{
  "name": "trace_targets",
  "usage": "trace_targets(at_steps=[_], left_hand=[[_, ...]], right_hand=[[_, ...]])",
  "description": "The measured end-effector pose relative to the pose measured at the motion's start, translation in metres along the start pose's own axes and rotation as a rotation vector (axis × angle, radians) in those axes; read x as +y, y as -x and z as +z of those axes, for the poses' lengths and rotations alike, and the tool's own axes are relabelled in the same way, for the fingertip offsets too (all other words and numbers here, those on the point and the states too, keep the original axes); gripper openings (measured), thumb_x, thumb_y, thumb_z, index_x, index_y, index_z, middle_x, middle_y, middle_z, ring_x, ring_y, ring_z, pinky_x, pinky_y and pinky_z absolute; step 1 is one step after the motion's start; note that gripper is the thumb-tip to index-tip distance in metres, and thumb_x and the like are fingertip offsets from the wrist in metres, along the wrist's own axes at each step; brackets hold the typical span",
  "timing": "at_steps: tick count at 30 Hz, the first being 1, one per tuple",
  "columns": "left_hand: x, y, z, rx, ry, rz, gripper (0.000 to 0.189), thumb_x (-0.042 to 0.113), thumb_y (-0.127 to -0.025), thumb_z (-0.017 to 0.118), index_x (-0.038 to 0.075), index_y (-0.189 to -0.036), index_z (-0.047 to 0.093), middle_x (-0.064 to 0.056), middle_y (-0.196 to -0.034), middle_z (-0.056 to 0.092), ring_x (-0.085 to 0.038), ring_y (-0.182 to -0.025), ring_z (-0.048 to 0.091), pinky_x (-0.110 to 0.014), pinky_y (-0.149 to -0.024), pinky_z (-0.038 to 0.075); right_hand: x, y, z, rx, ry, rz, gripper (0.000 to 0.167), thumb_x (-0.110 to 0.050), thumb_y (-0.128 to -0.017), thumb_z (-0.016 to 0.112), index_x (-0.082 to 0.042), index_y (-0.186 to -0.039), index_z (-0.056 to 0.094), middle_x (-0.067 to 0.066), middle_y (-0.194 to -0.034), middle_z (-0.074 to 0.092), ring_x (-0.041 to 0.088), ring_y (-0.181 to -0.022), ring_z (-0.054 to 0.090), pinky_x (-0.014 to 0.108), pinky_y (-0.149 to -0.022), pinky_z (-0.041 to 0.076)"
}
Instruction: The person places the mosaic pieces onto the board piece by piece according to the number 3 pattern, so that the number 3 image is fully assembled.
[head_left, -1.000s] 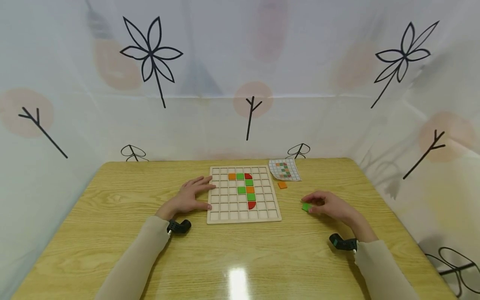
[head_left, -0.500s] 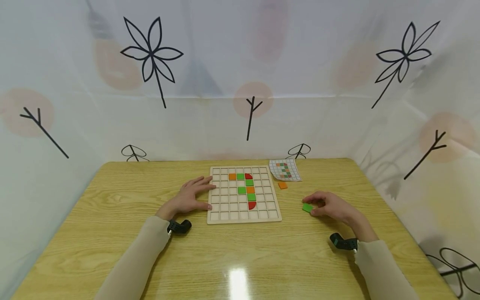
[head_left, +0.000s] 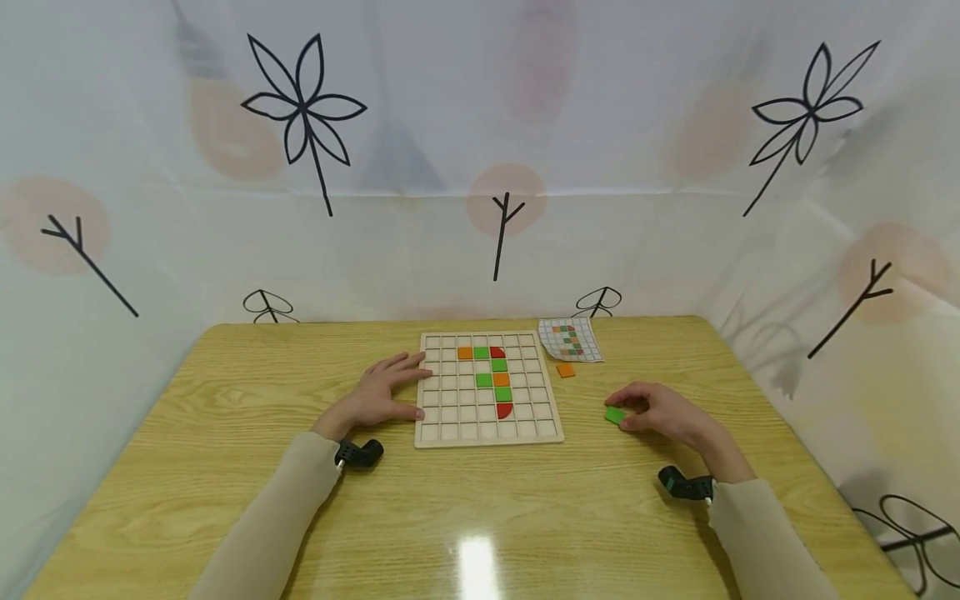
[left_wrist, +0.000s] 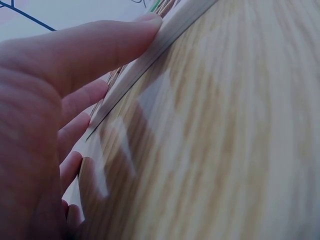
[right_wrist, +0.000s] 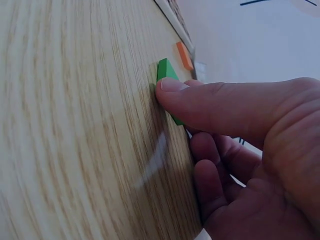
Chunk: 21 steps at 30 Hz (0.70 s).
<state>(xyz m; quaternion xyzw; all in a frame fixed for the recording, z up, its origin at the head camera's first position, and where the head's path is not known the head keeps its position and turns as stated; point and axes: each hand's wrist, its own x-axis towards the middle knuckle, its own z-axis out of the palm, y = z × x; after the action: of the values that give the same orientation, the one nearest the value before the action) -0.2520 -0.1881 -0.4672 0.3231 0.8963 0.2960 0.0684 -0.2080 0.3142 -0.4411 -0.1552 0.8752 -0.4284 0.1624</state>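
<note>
A pale wooden grid board (head_left: 442, 407) lies in the middle of the table in the head view. It carries several green and orange square tiles, plus two red quarter-round tiles (head_left: 504, 411). My left hand (head_left: 372, 395) rests with fingers spread at the board's left edge; in the left wrist view its thumb (left_wrist: 115, 47) touches the rim. To the right of the board, my right hand (head_left: 663, 412) pinches a green square tile (head_left: 615, 415) between thumb and fingers, low over the tabletop. The right wrist view shows this green tile (right_wrist: 165, 70) tilted under the thumb.
A loose orange square tile (head_left: 566, 370) lies just right of the board. Behind it is a paper card (head_left: 588, 333) printed with a grid of coloured shapes, its edge slightly curled. A patterned white cloth (head_left: 420, 250) stands behind the wooden table (head_left: 420, 517).
Within the right hand's grip the green tile has shifted slightly, and more of it shows than one second ago. The left hand and the board have stayed in place.
</note>
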Motion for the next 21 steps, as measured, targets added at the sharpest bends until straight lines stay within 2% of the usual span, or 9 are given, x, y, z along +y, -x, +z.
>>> trace_targets(at_steps=[4,9,16,21], left_hand=[[0.0013,0.0000,-0.0008,0.007,-0.004,0.010,0.072,0.045,-0.087,0.073,0.013,-0.148,0.050,-0.009,-0.163,0.026,-0.038,-0.149,0.014,-0.070,-0.110,0.009],[0.0012,-0.0005,-0.0010,0.000,-0.007,0.001,0.073,0.044,-0.087,0.073,0.014,-0.149,0.049,-0.008,-0.163,0.025,-0.036,-0.150,0.013,-0.068,-0.111,0.008],[0.0002,-0.0010,-0.0007,-0.006,-0.009,0.001,0.073,0.045,-0.087,0.073,0.015,-0.149,0.049,-0.007,-0.163,0.025,-0.035,-0.150,0.013,-0.067,-0.112,0.009],[0.0009,-0.0005,-0.0007,-0.009,-0.002,-0.003,0.073,0.046,-0.087,0.073,0.015,-0.149,0.049,-0.008,-0.163,0.025,-0.036,-0.150,0.012,-0.067,-0.112,0.008]], right_hand=[[-0.0007,-0.0007,0.0007,0.002,-0.010,-0.008,0.036,-0.004,-0.085,0.078,0.004,-0.117,0.065,0.014,-0.112,0.062,0.024,-0.095,0.055,0.026,-0.077,0.048],[-0.0003,-0.0013,0.0011,0.013,-0.030,-0.009,0.031,-0.003,-0.084,0.078,0.003,-0.110,0.062,0.012,-0.106,0.059,0.023,-0.092,0.051,0.026,-0.075,0.046],[0.0038,0.0006,-0.0003,0.031,-0.088,0.020,0.027,-0.002,-0.084,0.077,0.003,-0.096,0.054,0.010,-0.089,0.051,0.020,-0.081,0.047,0.027,-0.068,0.042],[0.0059,0.0023,-0.0015,0.035,-0.119,0.034,0.026,-0.004,-0.086,0.076,0.003,-0.097,0.054,0.010,-0.086,0.052,0.020,-0.079,0.049,0.027,-0.067,0.045]])
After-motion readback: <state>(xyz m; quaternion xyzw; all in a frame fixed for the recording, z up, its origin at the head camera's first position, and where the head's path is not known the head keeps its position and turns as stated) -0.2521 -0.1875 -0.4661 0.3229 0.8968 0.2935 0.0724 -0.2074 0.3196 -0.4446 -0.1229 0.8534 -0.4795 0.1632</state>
